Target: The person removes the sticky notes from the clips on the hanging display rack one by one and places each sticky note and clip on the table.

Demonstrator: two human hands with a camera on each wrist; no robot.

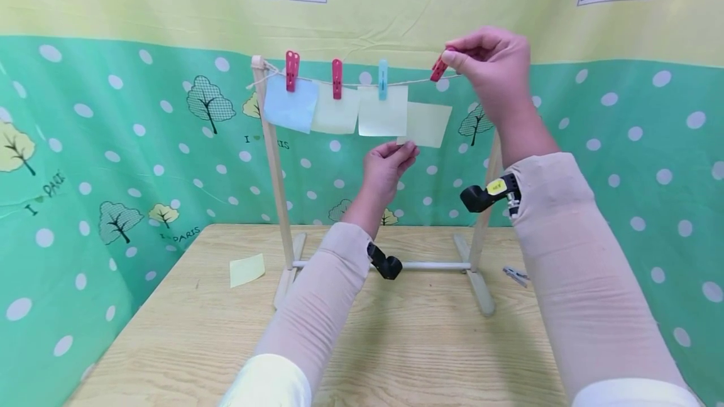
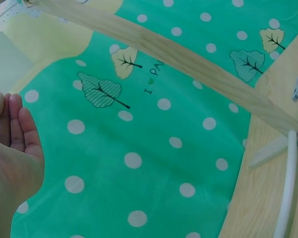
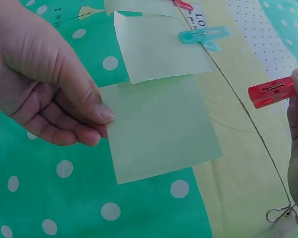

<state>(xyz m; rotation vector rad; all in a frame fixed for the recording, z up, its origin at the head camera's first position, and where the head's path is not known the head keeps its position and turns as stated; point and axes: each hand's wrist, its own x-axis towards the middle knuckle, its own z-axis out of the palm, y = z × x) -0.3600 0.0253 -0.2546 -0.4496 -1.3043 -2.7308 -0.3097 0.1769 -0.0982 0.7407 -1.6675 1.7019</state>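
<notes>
My left hand (image 1: 387, 168) pinches a pale yellow paper note (image 3: 161, 131) by its lower left corner, just below the string (image 3: 258, 131). Up at the string's right part, my right hand (image 1: 494, 71) grips a red clothespin (image 3: 272, 92) between thumb and fingers. In the right wrist view that clothespin stands apart from the note. To the left hang a blue note (image 1: 291, 103) under a red clothespin (image 1: 291, 71), a pale note (image 1: 335, 112) under another red clothespin (image 1: 337, 79), and a whitish note (image 1: 383, 115) under a light blue clothespin (image 1: 383, 79).
The string is tied to a wooden frame with a left post (image 1: 275, 162), a right post (image 2: 188, 64) and a white bottom bar (image 1: 435, 265). On the table (image 1: 170, 331) lie a yellow note (image 1: 247, 270) at left and a grey clothespin (image 1: 516, 276) at right.
</notes>
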